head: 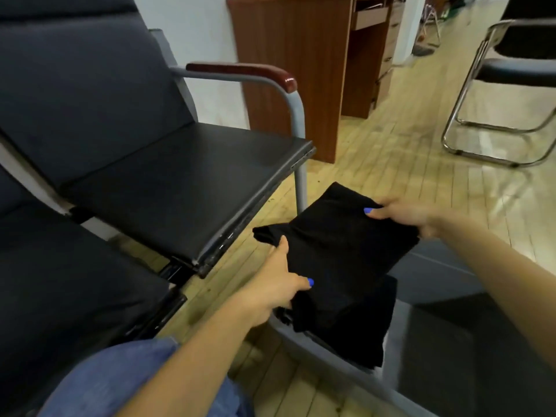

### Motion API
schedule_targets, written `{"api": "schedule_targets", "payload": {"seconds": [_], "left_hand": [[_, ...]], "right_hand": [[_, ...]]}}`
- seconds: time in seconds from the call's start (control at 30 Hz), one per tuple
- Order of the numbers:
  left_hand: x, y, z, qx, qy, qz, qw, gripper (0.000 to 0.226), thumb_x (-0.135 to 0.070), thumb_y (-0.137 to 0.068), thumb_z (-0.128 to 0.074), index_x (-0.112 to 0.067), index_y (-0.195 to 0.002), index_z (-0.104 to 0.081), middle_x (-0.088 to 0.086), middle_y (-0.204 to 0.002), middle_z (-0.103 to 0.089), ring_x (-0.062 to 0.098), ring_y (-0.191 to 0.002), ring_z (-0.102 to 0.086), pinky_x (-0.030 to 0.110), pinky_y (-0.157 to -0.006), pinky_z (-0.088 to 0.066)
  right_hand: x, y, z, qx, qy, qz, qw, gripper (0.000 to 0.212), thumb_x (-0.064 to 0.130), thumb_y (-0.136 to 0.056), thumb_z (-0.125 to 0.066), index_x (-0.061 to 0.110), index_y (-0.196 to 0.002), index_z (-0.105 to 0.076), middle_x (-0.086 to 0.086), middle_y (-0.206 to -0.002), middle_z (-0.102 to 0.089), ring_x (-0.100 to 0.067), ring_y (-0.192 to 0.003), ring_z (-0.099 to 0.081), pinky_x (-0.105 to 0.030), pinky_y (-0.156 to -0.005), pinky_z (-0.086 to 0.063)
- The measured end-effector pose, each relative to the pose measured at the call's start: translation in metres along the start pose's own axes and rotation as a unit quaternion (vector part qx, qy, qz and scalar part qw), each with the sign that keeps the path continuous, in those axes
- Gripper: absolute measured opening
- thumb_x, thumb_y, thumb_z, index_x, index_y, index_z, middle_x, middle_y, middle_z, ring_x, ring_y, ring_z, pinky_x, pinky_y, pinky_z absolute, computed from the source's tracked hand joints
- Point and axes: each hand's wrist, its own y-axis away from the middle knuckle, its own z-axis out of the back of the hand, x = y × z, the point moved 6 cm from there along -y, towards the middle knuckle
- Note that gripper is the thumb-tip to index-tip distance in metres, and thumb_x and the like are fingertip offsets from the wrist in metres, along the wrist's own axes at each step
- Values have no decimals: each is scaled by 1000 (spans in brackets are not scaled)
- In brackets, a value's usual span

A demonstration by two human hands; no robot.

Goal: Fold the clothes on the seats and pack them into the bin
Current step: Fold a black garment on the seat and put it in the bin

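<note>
From the head view, the only one given, a folded black garment (346, 236) is carried flat between both hands, over the near corner of a grey bin (451, 311). The left hand (272, 285) grips the near-left edge, thumb on top and fingers tucked beneath where they cannot be seen; the right hand (403, 213) pinches the far-right edge, thumb on top and fingers curled under it. Directly below the held piece, more black cloth (355, 332) hangs over the rim of the bin, partly inside; whether it is a separate garment already packed or a loose part of the carried one cannot be told. Left of the left hand, the two dark seats (180, 176) show no clothes on the parts in view, though the nearer seat is cut off by the frame edge. Judging from this, the folding of this piece looks finished and the packing step is in hand: the garment is above the bin but not yet laid down. If nothing lies on the unseen parts of the seats, this may be among the last items, but that cannot be confirmed.
</note>
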Motion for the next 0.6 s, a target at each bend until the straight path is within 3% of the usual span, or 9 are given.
{"api": "schedule_targets", "payload": {"seconds": [0.1,0.2,0.27,0.33,0.4,0.47,0.53,0.6], "left_hand": [[33,-15,-36,33,15,41,999,102,0,-88,-62,-34,-149,13,-4,-157,-16,29,-132,-41,43,-86,-56],[58,-17,-59,47,75,111,990,99,7,-90,-56,-34,-149,11,-3,-160,6,35,-129,-45,30,-68,-59],[75,-19,-69,55,95,153,982,100,9,-88,-57,-32,-150,9,-3,-159,13,36,-131,-42,31,-72,-58],[86,-20,-69,61,77,176,979,99,7,-87,-60,-29,-152,7,7,-160,-3,34,-130,-43,34,-80,-57],[91,-23,-63,58,75,184,978,94,6,-89,-58,-25,-153,3,16,-152,-27,27,-115,-56,32,-78,-58],[93,-27,-57,56,71,178,980,84,3,-91,-56,-19,-153,-3,8,-130,-47,22,-103,-62,33,-77,-58],[90,-28,-56,66,80,176,979,75,-1,-93,-56,-15,-152,-12,-2,-104,-53,22,-99,-66,35,-75,-59],[91,-30,-56,84,88,181,976,68,-5,-93,-58,-15,-150,-22,-1,-106,-57,22,-94,-70,34,-72,-59]], "right_hand": [[-26,-36,-6,-8,111,38,993,14,17,-99,-49,12,-105,-61,-6,-112,-63,-22,-102,-59,-34,-94,-45],[-54,-69,-24,1,164,54,985,21,9,-98,-47,6,-114,-61,-7,-111,-61,-26,-105,-58,-34,-91,-42],[-71,-87,-34,-2,183,54,982,19,8,-97,-48,4,-109,-63,-15,-112,-64,-33,-106,-60,-39,-90,-45],[-84,-100,-37,-18,200,58,978,18,12,-96,-51,6,-106,-64,-15,-111,-65,-33,-104,-60,-39,-88,-44],[-92,-110,-38,-29,225,63,972,19,17,-97,-51,11,-111,-63,-10,-112,-63,-29,-105,-58,-36,-87,-43],[-93,-114,-36,-45,243,69,967,26,19,-98,-51,12,-121,-61,-9,-118,-62,-28,-108,-57,-35,-90,-43],[-89,-116,-31,-57,248,72,965,26,20,-97,-51,13,-119,-62,-10,-117,-63,-27,-104,-57,-35,-88,-44],[-87,-117,-26,-45,251,59,965,23,22,-97,-52,13,-114,-65,-11,-112,-64,-25,-98,-57,-33,-83,-43]]}}
